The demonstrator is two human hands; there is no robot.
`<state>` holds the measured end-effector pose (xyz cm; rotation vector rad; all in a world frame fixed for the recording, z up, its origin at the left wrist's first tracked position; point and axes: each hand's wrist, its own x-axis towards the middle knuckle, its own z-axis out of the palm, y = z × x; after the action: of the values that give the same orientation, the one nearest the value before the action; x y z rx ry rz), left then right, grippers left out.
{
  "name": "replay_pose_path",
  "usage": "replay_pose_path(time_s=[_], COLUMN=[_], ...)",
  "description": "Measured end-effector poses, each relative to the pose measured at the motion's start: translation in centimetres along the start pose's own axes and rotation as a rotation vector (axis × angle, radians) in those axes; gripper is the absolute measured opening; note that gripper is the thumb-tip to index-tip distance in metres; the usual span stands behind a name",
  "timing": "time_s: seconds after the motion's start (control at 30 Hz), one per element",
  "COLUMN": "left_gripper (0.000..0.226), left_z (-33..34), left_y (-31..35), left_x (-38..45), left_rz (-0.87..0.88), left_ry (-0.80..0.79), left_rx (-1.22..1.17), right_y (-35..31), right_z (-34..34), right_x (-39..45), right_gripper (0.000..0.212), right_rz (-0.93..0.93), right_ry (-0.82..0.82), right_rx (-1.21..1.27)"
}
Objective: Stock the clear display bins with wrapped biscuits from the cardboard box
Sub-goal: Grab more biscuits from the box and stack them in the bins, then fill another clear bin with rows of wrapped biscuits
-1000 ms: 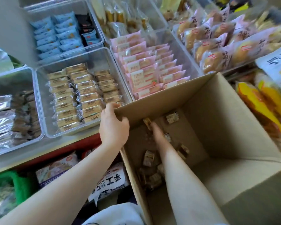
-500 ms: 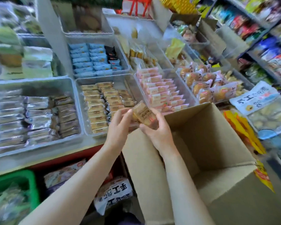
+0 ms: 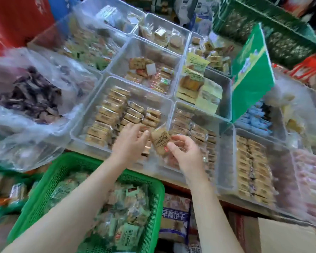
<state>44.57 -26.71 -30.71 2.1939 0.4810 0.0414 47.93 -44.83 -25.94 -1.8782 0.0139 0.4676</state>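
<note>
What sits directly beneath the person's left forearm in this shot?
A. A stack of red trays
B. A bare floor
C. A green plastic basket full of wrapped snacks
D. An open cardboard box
C: the left forearm crosses over the green basket, whose mesh walls hold many small wrapped packets, while the left hand reaches toward the wrapped biscuit pinched by the right hand.

Both forearms bare, no sleeves; left hand (image 3: pixel 130 138) and right hand (image 3: pixel 185 154) ungloved, no rings.
</note>
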Motion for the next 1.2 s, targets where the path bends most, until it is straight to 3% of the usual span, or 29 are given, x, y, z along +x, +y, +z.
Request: replay_pose_path(time_s=[0.07, 0.13, 0.27, 0.33, 0.4, 0.5, 0.63, 0.8, 0.97, 1.03, 1.1, 1.2], left_gripper=[0.048, 0.056, 0.061, 0.057, 0.055, 0.053, 0.053, 0.053, 0.051, 0.051, 0.05, 0.044], left_z=[-2.7, -4.4, -4.9, -5.0, -5.2, -5.2, -4.9, -4.8, -4.9, -5.0, -4.9, -2.9], left_y=[-4.4, -8.2, -11.4, -11.1, -11.1, -11.3, -11.6, -11.7, -11.6, -11.4, -10.9, -8.1], left_x=[1.7, 2.9, 3.8, 3.7, 3.7, 3.8, 3.9, 3.9, 3.7, 3.6, 3.4, 2.4], left_rz=[-0.043, -0.089, -0.103, -0.09, -0.093, -0.1, -0.1, -0.097, -0.088, -0.102, -0.137, -0.138], left_ry=[0.097, 0.05, -0.06, -0.038, -0.021, -0.025, -0.043, -0.014, -0.014, -0.021, 0.01, 0.12], left_rx=[0.27, 0.472, 0.483, 0.466, 0.452, 0.45, 0.467, 0.459, 0.447, 0.461, 0.493, 0.502], right_y=[-1.1, -2.2, -3.9, -4.1, -3.5, -0.8, 1.6, 2.1, 2.9, 2.9, 2.4, 2.3], right_z=[3.2, 5.6, 9.1, 10.6, 12.4, 14.9, 15.8, 15.3, 15.3, 14.7, 12.9, 7.2], right_x=[1.9, 4.0, 8.1, 9.7, 10.3, 9.1, 7.7, 7.7, 7.9, 7.6, 6.5, 3.5], right_gripper=[0.021, 0.026, 0.038, 0.039, 0.039, 0.037, 0.024, 0.014, 0.027, 0.029, 0.021, 0.017], right_rz=[-0.041, -0.099, -0.135, -0.101, -0.049, 0.06, 0.114, 0.137, 0.196, 0.138, 0.044, -0.009], right_ry=[0.007, 0.02, 0.004, -0.119, -0.359, -0.642, -0.5, -0.467, -0.441, -0.411, -0.293, -0.125], right_rx=[-0.128, -0.27, -0.607, -0.827, -1.008, -1.036, -0.787, -0.643, -0.604, -0.665, -0.673, -0.476])
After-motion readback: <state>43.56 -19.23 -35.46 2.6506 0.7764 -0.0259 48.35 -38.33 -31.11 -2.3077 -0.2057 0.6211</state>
